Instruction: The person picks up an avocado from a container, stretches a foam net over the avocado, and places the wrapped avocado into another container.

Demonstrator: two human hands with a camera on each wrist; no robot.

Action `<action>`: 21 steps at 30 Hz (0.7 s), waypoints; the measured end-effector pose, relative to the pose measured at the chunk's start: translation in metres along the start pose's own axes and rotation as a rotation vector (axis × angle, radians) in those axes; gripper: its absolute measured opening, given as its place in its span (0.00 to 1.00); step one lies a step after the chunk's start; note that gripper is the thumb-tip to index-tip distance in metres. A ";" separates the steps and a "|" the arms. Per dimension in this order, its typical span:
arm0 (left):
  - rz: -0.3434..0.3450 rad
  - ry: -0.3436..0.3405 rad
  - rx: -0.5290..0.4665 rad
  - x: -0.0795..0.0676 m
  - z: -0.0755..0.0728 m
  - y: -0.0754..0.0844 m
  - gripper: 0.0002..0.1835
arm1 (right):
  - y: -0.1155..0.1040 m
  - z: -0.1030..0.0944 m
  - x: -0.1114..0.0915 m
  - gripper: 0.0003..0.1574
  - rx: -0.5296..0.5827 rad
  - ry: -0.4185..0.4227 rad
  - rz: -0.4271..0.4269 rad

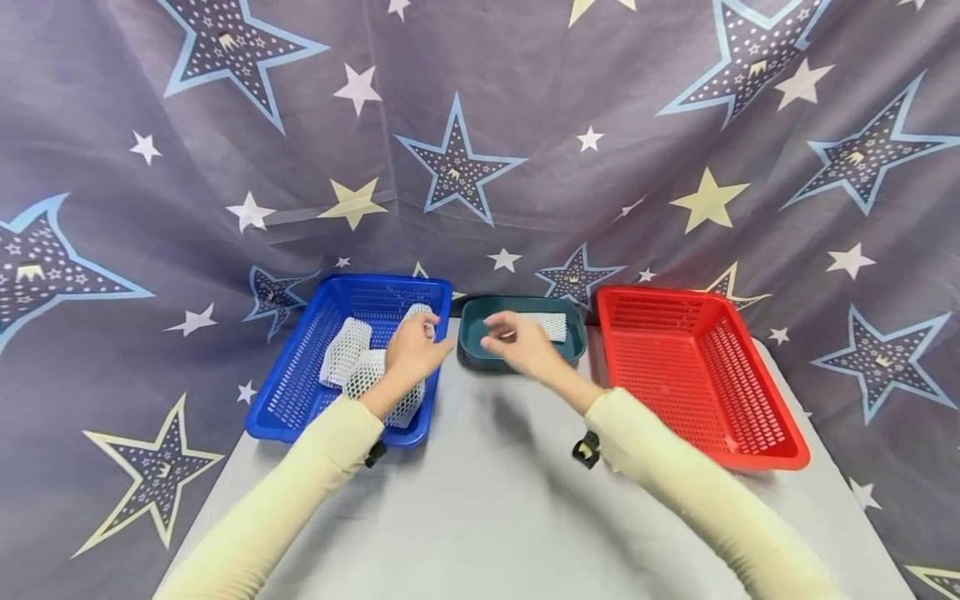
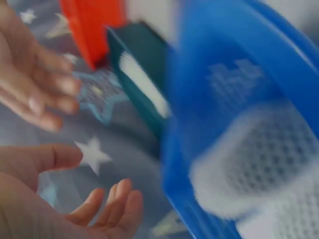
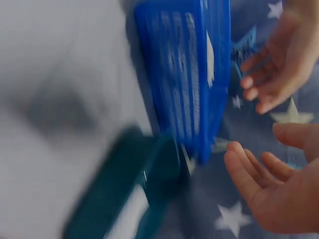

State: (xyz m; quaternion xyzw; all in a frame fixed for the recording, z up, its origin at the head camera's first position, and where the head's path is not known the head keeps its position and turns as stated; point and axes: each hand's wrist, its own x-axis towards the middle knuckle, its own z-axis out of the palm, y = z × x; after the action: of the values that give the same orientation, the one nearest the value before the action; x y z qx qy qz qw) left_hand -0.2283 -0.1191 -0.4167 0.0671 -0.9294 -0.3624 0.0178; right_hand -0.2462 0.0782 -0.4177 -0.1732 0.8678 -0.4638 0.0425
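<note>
My left hand (image 1: 415, 346) hovers over the right side of a blue basket (image 1: 288, 408), its fingers loosely bent and nothing held. Several white foam-net pieces (image 1: 347, 352) lie in that basket, partly hidden by the hand and sleeve. Above a dark green tray (image 1: 468, 354) is my right hand (image 1: 522, 340), thumb and fingers apart around bare air. One white net piece (image 1: 553, 326) rests in the tray, its left part hidden behind the right hand. In the left wrist view, both the left hand (image 2: 75, 199) and the right hand (image 2: 35, 74) show gaps between thumb and fingers.
At the right stands a red basket (image 1: 675, 367) with slotted walls. All three containers sit on a white table (image 1: 480, 508) against a grey star-print cloth (image 1: 480, 75). The green tray is between the two baskets, close to the blue one.
</note>
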 end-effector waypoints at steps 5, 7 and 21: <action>0.051 0.023 -0.286 -0.012 0.036 0.040 0.27 | 0.007 -0.061 0.000 0.28 -0.098 -0.003 -0.048; 0.054 0.016 -0.355 -0.016 0.052 0.054 0.27 | 0.012 -0.083 0.000 0.31 -0.156 -0.021 -0.039; -0.046 -0.331 -0.507 -0.033 0.155 0.120 0.27 | 0.073 -0.166 -0.025 0.40 -0.498 -0.172 0.077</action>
State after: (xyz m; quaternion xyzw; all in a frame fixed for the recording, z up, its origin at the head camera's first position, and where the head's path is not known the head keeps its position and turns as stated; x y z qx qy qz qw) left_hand -0.2219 0.0767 -0.4490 0.0214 -0.7978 -0.5892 -0.1259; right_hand -0.2807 0.2553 -0.3858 -0.1841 0.9543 -0.2175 0.0898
